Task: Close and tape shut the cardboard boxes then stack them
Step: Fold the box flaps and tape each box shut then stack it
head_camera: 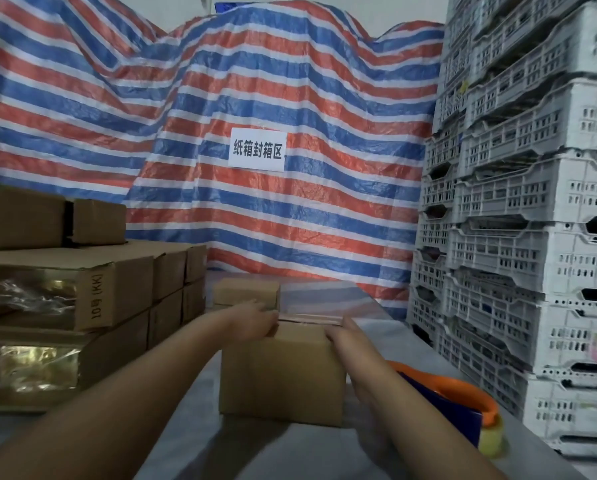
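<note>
A small brown cardboard box (283, 372) stands on the grey table (407, 344) right in front of me, its top flaps down with a strip of clear tape across them. My left hand (257, 320) rests on the box's top left edge, fingers pressing on the flaps. My right hand (343, 332) lies on the top right edge in the same way. Behind it stands a second small box (246, 292), closed. An orange-and-blue tape dispenser (463, 403) with a clear tape roll lies on the table to the right of the box.
Stacks of closed and taped cardboard boxes (82, 289) fill the left side of the table. Tall stacks of grey plastic crates (518, 209) stand at the right. A red, white and blue striped tarp (220, 98) with a white paper sign (257, 148) hangs behind.
</note>
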Demonstrator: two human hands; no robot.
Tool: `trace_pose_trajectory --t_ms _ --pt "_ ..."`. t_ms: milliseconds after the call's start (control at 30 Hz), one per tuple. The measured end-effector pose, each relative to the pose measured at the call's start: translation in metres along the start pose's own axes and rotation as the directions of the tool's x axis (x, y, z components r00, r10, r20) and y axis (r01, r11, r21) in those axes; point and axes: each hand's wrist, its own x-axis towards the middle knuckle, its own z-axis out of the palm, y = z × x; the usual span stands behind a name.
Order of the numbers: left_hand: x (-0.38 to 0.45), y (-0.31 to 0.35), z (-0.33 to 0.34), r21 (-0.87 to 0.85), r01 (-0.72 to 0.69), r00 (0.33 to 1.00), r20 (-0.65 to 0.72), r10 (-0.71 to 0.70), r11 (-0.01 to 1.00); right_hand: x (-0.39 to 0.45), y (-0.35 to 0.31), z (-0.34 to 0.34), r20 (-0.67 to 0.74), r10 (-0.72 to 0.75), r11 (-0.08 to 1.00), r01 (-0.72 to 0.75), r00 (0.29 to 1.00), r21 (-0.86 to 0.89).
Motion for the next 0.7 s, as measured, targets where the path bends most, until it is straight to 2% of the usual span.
trace_pose_trajectory --t_ms 67,133,233,367,467,567,633,700 --pt "0.001 0.000 -0.002 -0.190 0.095 0.994 -0.033 -0.103 0.977 0.001 0.000 0.000 -0.020 -0.006 1.000 0.007 1.000 0.012" --pt "0.001 -0.004 -0.006 -0.431 0.199 0.978 0.033 -0.205 0.880 0.002 0.000 0.000 -0.018 0.028 0.999 -0.027 0.999 0.035" --pt "-0.003 -0.011 -0.011 -0.583 0.271 0.959 0.090 -0.270 0.766 -0.001 0.000 0.001 -0.021 0.079 0.988 -0.075 0.997 0.138" --pt "-0.009 -0.021 -0.008 -0.760 0.223 0.965 0.085 -0.247 0.610 -0.013 0.000 0.002 -0.028 0.100 0.979 -0.093 0.995 0.180" --pt "-0.026 -0.030 0.004 -0.875 0.070 0.978 -0.035 -0.207 0.479 -0.025 0.016 0.003 -0.003 0.142 0.971 -0.139 0.990 0.196" --pt "-0.045 -0.040 0.027 -0.830 -0.050 0.958 -0.197 -0.208 0.555 -0.036 0.034 0.008 -0.046 0.038 0.996 -0.035 0.998 0.080" --pt "-0.056 -0.047 0.042 -0.765 -0.117 0.970 -0.225 -0.093 0.634 -0.040 0.039 0.013 -0.016 -0.089 0.996 0.089 0.996 0.027" --pt "-0.052 -0.050 0.045 -0.744 -0.129 0.975 -0.217 -0.055 0.656 -0.033 0.039 0.011 -0.044 -0.139 0.989 0.136 0.989 -0.054"
